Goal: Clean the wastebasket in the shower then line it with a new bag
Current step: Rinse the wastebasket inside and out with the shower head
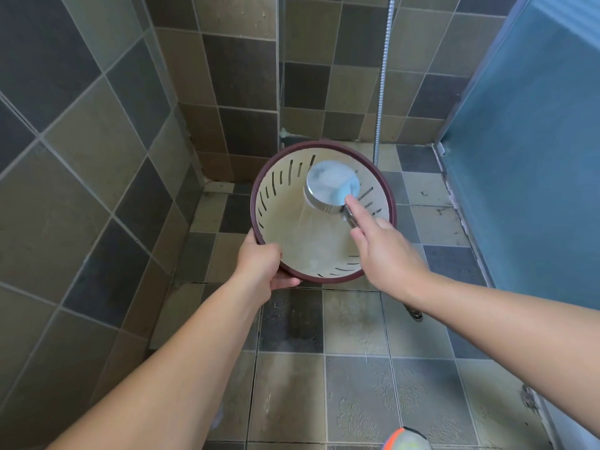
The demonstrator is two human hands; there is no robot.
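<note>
My left hand (263, 267) clamps the near rim of the basket (285, 222), fingers curled under the maroon edge and thumb on top. My right hand (386, 251) grips the handle of the shower head (332, 186), index finger stretched along it toward the round chrome disc. The head sits inside the basket's mouth, face turned down and left, and a faint spray fans from it onto the cream inner wall.

The basket is tipped toward me, held off the floor in the corner of the stall, its slotted sides showing dark slits around the top and bottom of the opening.

A metal hose (383, 76) hangs down the back wall to just behind the basket. The walls are tiled in mixed tan, brown and dark grey squares, with a glass panel (156, 92) on the left. The floor (357, 368) has similar patterned tiles with grimy grout. A frosted blue door (532, 157) closes the right side.
</note>
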